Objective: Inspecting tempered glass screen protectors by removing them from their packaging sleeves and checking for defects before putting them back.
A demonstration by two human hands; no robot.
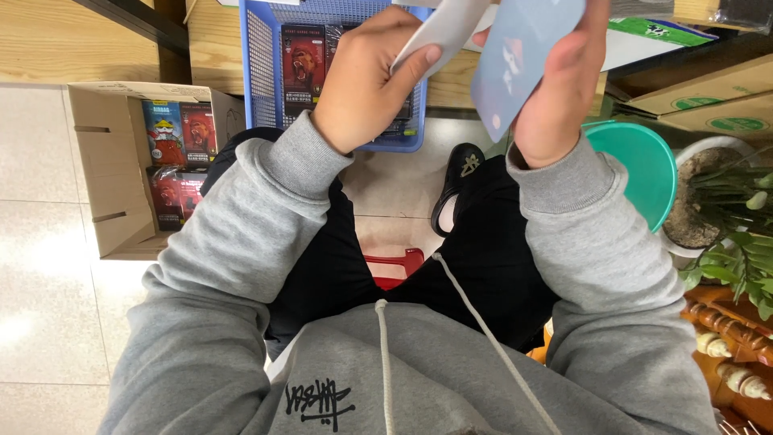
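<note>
The left hand [362,80] pinches a white card [451,24]; the right hand [555,89] grasps a blue card [519,56], both raised above the blue basket [262,72] at the tabletop [213,44] edge. A carton [109,169] of packs sits on the floor.
</note>
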